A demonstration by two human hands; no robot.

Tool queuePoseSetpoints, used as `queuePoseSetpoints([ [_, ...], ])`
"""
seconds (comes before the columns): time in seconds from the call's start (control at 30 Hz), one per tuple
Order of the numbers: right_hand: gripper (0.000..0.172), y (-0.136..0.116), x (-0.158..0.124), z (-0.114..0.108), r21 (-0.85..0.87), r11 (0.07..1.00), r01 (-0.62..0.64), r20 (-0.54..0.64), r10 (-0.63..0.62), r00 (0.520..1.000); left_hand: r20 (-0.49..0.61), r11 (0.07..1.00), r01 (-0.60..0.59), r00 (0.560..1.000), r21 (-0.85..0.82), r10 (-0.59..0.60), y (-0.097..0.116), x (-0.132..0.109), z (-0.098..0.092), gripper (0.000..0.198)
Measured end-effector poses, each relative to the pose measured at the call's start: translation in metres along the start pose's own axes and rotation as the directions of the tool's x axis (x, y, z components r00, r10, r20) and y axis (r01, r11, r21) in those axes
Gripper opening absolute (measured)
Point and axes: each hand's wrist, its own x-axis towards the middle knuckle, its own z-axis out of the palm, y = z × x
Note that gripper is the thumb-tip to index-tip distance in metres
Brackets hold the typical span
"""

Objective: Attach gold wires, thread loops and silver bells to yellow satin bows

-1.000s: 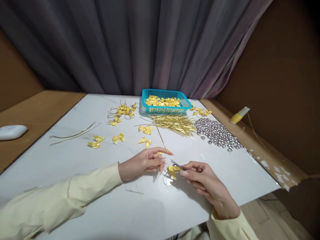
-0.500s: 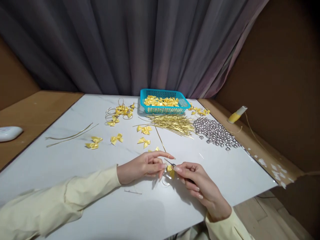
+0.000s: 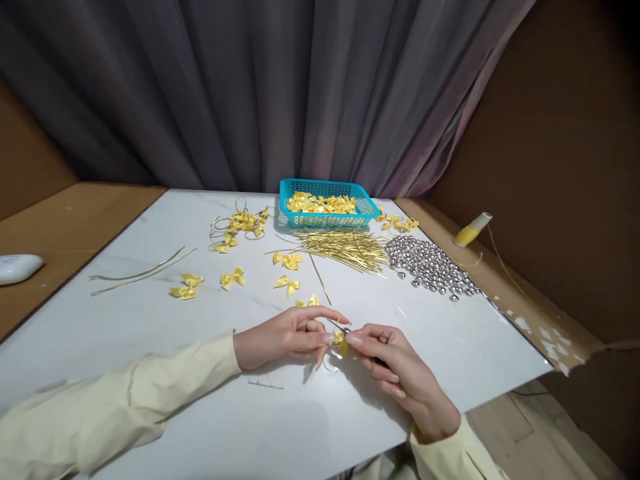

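Observation:
Between my fingertips, just above the table, is a yellow ribbon bow (image 3: pixel 341 343). My left hand (image 3: pixel 299 335) pinches its left side with the thumb, while the index finger stretches out above it. On the right, my right hand (image 3: pixel 393 360) grips the bow's other edge between thumb and bent fingers. A thin dark needle-like piece (image 3: pixel 337 325) slants across the top of the bow, with a small silvery bit by the right fingertips. Below the bow hangs a thin pale loop (image 3: pixel 331 363). The fingers partly cover the bow.
Loose yellow bows (image 3: pixel 233 279) lie ahead. Behind them are a blue basket (image 3: pixel 327 221) of bows, gold cords (image 3: pixel 345 251) and silver bells (image 3: pixel 430 263). Finished-looking looped bows (image 3: pixel 245 220) are piled at back left. A yellow thread spool (image 3: pixel 470 233) stands right; a pin-like piece (image 3: pixel 266 385) lies in front.
Both hands keep nearly the same hold on the bow. The left index finger and the bow have shifted very slightly; the whole view has moved a touch.

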Motion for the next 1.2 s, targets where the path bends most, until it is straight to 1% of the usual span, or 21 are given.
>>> queuePoseSetpoints([
  [0.23, 0.025, 0.0016, 0.0010, -0.0008, -0.012, 1.000, 0.004, 0.022, -0.004, 1.000, 0.011, 1.000, 0.015, 1.000, 0.010, -0.016, 0.0023, -0.0003, 0.0005, 0.038],
  [0.47, 0.023, 0.0015, 0.0005, -0.0024, 0.004, 0.999, 0.033, 0.033, -0.034, 0.999, 0.021, 1.000, 0.003, 1.000, -0.029, -0.003, 0.0002, -0.0005, -0.0004, 0.038],
  [0.63, 0.023, 0.0013, 0.0006, -0.0042, 0.004, 1.000, 0.010, 0.054, -0.010, 0.998, 0.013, 0.999, -0.002, 1.000, -0.039, 0.002, 0.0008, 0.0003, -0.0013, 0.040],
  [0.7, 0.024, 0.0011, 0.0004, -0.0041, -0.005, 1.000, 0.010, 0.039, -0.010, 0.999, 0.002, 0.999, 0.000, 1.000, -0.052, 0.000, 0.0010, 0.0007, -0.0014, 0.034],
  [0.8, 0.024, 0.0009, -0.0002, -0.0034, -0.003, 0.999, 0.033, 0.010, -0.033, 0.999, -0.028, 0.997, 0.007, 1.000, -0.075, -0.009, 0.0007, 0.0012, -0.0016, 0.020],
  [0.87, 0.024, 0.0009, -0.0005, -0.0029, -0.008, 0.999, 0.050, -0.005, -0.050, 0.999, -0.035, 0.996, 0.013, 0.999, -0.092, -0.017, 0.0005, 0.0013, -0.0019, 0.016],
  [0.93, 0.024, 0.0009, -0.0005, -0.0025, -0.019, 0.998, 0.061, -0.017, -0.062, 0.998, -0.031, 0.996, 0.017, 0.999, -0.088, -0.020, 0.0005, 0.0011, -0.0021, 0.016],
  [1.03, 0.024, 0.0009, -0.0002, -0.0018, -0.030, 0.997, 0.068, -0.031, -0.068, 0.997, -0.032, 0.999, 0.003, 0.999, -0.051, -0.004, 0.0011, 0.0001, -0.0015, 0.019],
  [1.2, 0.027, 0.0016, -0.0001, -0.0007, -0.034, 0.998, 0.056, -0.040, -0.057, 0.998, -0.063, 0.999, -0.019, 0.998, -0.027, 0.017, 0.0026, -0.0013, 0.0007, 0.019],
])
